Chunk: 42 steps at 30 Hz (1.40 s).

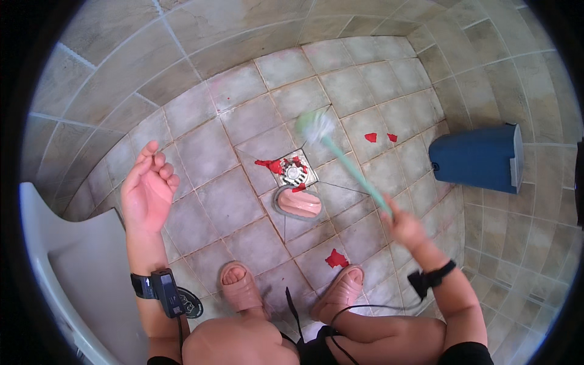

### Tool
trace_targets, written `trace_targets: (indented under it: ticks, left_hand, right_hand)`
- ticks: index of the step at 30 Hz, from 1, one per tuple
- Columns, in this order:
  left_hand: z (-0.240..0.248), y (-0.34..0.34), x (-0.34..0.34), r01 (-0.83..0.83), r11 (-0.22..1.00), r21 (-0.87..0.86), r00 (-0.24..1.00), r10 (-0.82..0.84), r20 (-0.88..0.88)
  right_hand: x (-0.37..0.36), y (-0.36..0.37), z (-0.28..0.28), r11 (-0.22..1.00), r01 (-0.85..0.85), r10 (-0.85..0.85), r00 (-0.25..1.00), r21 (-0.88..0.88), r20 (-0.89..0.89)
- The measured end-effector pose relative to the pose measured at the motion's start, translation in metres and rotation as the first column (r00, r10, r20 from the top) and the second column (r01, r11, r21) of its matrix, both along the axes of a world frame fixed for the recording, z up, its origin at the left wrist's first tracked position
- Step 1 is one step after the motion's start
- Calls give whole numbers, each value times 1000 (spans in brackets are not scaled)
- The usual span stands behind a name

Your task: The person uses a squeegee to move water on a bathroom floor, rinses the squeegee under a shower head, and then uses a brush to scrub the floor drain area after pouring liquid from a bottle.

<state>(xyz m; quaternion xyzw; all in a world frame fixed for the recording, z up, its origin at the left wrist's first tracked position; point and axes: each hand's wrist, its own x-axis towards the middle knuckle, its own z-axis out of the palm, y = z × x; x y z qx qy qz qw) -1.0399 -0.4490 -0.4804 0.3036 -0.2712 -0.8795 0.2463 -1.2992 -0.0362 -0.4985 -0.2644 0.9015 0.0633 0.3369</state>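
My right hand [406,227] is closed around the pale green handle of a long-handled toilet brush [356,173]. The brush's white bristled head [317,126], blurred by motion, is over the tiles beyond the floor drain [294,174]. Red scraps [275,166] lie on the metal drain and at its edge. Just nearer to me sits a pink oval object with a grey rim [299,204]. Palm up, my left hand [149,190] hangs at the left with its fingers loosely bent and holds nothing.
More red scraps lie on the tiles, two at the right [371,138] and one [336,258] by my right slipper [342,292]. A blue bin [474,157] is against the right wall. At the lower left is a pale basin-like fixture [91,261]. Cables hang near my knees.
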Motion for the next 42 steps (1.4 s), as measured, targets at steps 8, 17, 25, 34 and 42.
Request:
trace_targets:
  ticks: [8,17,25,34,42]
  left_hand:
    - [-3,0,4,34,998,-59,998,-30,63]
    - [92,-35,-40,303,840,-450,904,-104,414]
    - [72,17,-90,473,772,-425,858,-294,421]
    - [47,63,-115,618,720,-315,775,-491,398]
    - [28,58,-107,517,812,-271,838,-415,355]
  right_hand:
    - [-9,-29,-21,987,67,-64,998,-144,22]
    - [-164,71,-85,655,597,-736,642,-464,-213]
    - [-98,91,-45,742,579,-644,755,-336,-121]
    - [-19,149,-29,801,589,-599,786,-107,-153]
    - [-217,102,-76,740,574,-669,682,-350,-296]
